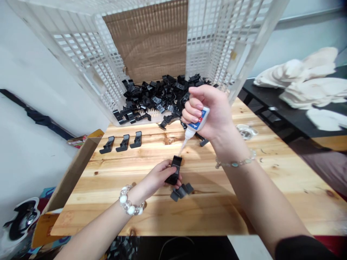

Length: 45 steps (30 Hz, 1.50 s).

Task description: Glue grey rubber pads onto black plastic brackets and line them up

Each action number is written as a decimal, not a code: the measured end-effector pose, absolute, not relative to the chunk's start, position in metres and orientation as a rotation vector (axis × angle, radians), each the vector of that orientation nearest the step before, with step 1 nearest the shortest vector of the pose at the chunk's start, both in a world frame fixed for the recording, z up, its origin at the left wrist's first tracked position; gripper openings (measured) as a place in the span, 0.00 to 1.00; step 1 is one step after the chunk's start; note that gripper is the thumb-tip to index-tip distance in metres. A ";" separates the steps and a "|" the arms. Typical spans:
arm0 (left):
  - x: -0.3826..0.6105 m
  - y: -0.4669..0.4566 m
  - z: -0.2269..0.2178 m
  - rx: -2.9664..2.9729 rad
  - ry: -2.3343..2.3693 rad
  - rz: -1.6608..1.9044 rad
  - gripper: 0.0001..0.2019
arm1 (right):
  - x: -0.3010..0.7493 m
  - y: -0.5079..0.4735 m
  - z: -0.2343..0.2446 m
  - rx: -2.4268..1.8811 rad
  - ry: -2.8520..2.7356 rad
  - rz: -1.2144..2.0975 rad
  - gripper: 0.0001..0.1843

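My left hand (158, 178) is closed around a small black plastic clip (175, 169), held just above the wooden table (271, 187). My right hand (210, 108) grips a small white glue bottle (197, 124) tilted downward, its nozzle tip touching or almost touching the clip's top end. A few small dark grey pads (181, 191) lie on the table right beside my left hand's fingers.
A white lattice crate (89, 61) lies tipped on its side at the back, spilling a heap of black clips (159, 97). Three clips (123, 142) lie in a row at the left. A cardboard box (72, 173) stands at the table's left edge. White cloth (306, 79) lies at the right.
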State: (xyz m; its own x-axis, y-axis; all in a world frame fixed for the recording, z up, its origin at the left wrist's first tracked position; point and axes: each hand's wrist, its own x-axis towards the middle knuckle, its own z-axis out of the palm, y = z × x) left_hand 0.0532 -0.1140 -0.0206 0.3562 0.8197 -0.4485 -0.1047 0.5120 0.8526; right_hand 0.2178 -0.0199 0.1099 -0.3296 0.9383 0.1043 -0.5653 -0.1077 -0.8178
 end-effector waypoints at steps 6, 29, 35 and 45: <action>0.053 -0.112 -0.023 0.828 1.020 0.683 0.16 | 0.213 -0.020 0.105 -0.482 -0.938 1.746 0.26; 0.052 -0.111 -0.025 0.817 1.048 0.691 0.13 | 0.205 -0.027 0.100 -0.412 -1.031 1.789 0.25; 0.052 -0.112 -0.023 0.837 1.062 0.698 0.13 | 0.204 -0.025 0.099 -0.497 -1.088 1.731 0.26; 0.052 -0.111 -0.024 0.832 1.072 0.685 0.16 | 0.206 -0.030 0.105 -0.416 -1.035 1.850 0.28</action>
State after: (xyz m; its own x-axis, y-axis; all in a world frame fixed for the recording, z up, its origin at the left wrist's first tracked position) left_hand 0.0524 -0.1110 -0.0237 0.3349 0.8163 -0.4706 -0.0835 0.5232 0.8481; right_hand 0.2063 -0.0301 0.1053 -0.4981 0.8555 0.1416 -0.5683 -0.1987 -0.7985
